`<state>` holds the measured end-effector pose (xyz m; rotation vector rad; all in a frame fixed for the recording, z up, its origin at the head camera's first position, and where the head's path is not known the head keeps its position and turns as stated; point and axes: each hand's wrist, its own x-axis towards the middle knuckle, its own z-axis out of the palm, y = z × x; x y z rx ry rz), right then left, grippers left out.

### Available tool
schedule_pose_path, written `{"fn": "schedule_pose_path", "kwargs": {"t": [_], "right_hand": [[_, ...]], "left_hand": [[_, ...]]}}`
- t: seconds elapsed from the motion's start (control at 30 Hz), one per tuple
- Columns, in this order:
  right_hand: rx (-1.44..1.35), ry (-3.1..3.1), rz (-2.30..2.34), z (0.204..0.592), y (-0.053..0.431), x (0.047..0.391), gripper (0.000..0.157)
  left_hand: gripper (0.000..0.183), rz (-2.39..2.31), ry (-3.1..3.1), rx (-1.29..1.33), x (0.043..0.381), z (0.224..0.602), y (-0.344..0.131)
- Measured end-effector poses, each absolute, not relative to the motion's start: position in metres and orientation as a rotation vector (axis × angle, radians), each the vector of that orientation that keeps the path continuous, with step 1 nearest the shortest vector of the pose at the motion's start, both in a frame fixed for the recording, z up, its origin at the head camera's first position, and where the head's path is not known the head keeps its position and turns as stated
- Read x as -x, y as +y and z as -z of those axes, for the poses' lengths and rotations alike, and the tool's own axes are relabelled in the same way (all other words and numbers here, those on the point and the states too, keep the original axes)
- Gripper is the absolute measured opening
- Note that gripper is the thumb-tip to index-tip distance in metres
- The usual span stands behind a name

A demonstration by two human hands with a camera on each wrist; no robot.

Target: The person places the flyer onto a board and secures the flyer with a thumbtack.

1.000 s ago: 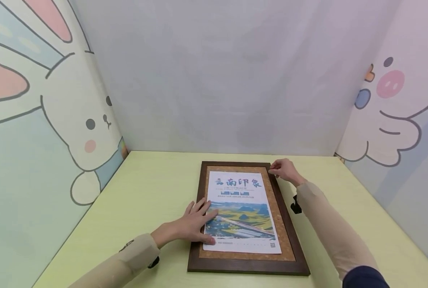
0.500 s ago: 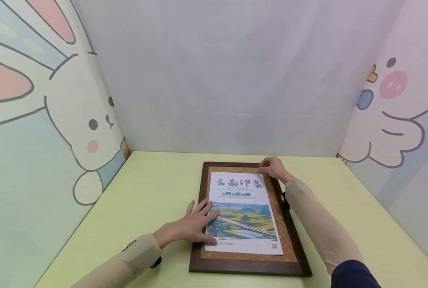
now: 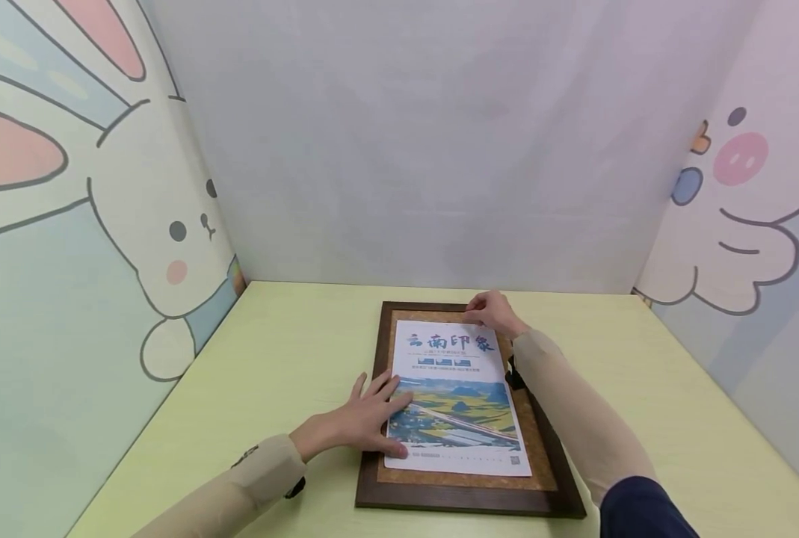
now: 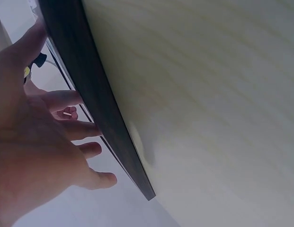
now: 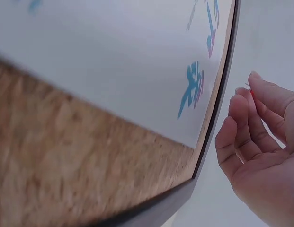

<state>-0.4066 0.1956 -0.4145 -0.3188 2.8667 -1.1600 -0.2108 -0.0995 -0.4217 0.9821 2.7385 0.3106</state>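
A framed corkboard [image 3: 537, 456] with a dark wood frame [image 3: 466, 499] lies on the table, and a printed poster [image 3: 446, 370] with blue lettering and a landscape rests on it. My left hand [image 3: 364, 422] is spread flat over the poster's left edge, fingers straight, across the frame's left side. In the left wrist view the fingers [image 4: 83, 128] reach over the frame's edge. My right hand [image 3: 496, 312] is above the poster's top right corner. Its thumb and index finger pinch a small red push pin [image 5: 251, 92], whose thin needle tip shows in the right wrist view.
The pale yellow-green table [image 3: 291, 351] extends on both sides of the board. A plain light back wall [image 3: 426, 149] stands behind, with a cartoon rabbit panel [image 3: 150, 194] at left and a cartoon pig panel [image 3: 762, 202] at right.
My right hand has moved left from the frame's top right corner to above the poster's top right corner. The left hand keeps its place on the poster.
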Motion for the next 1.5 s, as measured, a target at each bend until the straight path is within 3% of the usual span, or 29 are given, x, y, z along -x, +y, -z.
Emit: {"fn": "schedule_pose_path", "kwargs": {"t": [1.5], "right_hand": [[0.398, 2.841, 1.0, 0.428, 0.159, 0.413, 0.008]], "left_hand": [[0.089, -0.288, 2.731, -0.984, 0.215, 0.424, -0.1]]}}
